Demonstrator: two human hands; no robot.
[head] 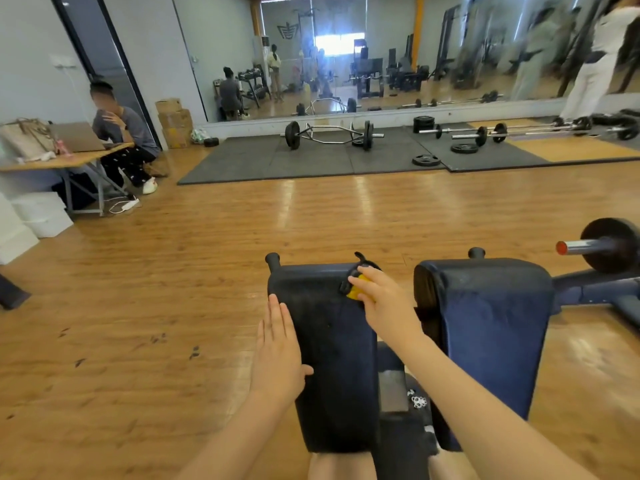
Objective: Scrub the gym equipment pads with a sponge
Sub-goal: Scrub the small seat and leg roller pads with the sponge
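Two dark blue pads of a gym machine stand side by side in front of me. My right hand (379, 299) presses a yellow sponge (356, 292) with a dark scrub side onto the upper right corner of the left pad (332, 358). Most of the sponge is hidden under my fingers. My left hand (278, 355) lies flat against the left edge of that pad, fingers straight and together, thumb resting on the pad face. The right pad (491, 327) is untouched.
The machine's frame and a plate-loaded bar (602, 245) extend to the right. Wooden floor (173, 289) spreads ahead. Black mats with barbells (329, 133) lie along a mirror wall. A seated person at a desk (65, 161) is far left; another person stands far right.
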